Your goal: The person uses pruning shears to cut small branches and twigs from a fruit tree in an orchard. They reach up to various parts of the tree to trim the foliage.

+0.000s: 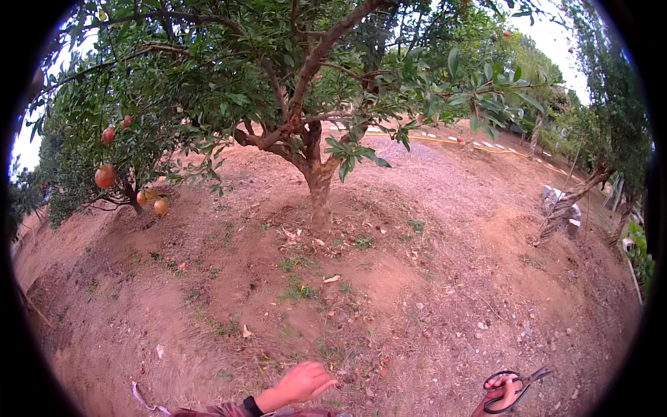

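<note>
My right hand (509, 392), low at the right, grips a pair of black-handled scissors (535, 376) by the loops. Their short metal blades point up and to the right, seemingly a little parted at the tips. Near the bottom centre, my left hand (305, 381) hangs over the soil with its back towards me. Its fingers are mostly hidden, and nothing shows in it. A dark band (253, 405) circles that wrist, below a plaid sleeve (213, 411). Before me stands a pomegranate tree (320, 200), its trunk forking low. Ripe pomegranates (106, 176) hang at the left, away from both hands.
Leafy branches (482, 94) reach forward at head height. Bare sloping soil (375, 292) carries weeds, dry leaves and small stones. At the right lean twisted trunks (573, 200) beside pale rocks (572, 212). A yellow hose (443, 139) crosses the ground behind the tree.
</note>
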`<state>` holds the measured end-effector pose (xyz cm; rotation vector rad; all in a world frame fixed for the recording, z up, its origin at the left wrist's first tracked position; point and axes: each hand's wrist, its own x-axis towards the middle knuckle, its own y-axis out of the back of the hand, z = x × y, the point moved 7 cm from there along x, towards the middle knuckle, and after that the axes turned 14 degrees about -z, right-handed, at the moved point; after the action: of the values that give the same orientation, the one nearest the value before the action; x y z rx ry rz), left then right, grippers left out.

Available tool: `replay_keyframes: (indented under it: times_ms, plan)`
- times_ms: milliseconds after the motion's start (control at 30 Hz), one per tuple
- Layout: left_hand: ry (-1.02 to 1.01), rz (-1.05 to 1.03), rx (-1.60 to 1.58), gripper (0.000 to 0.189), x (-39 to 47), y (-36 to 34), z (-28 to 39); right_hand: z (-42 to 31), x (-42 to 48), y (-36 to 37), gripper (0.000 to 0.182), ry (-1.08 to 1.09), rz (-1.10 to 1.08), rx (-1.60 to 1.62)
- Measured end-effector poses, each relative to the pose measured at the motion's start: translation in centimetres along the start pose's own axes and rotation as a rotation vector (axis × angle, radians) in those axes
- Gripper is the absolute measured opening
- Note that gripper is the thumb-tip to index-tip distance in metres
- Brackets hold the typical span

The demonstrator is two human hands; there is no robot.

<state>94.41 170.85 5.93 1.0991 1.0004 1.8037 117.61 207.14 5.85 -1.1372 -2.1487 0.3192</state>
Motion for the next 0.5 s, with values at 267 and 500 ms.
replay_keyframes:
  times_ms: [267,500]
  plan:
    - [0.124,0.087,0.104,0.018,1.2,-0.5,2.5,5.3,6.3,0.2,0.025,-0.113,-0.175,0.036]
    - [0.221,0.222,0.154,0.018,2.3,-0.1,5.1,8.6,9.6,0.4,0.011,-0.232,-0.202,0.147]
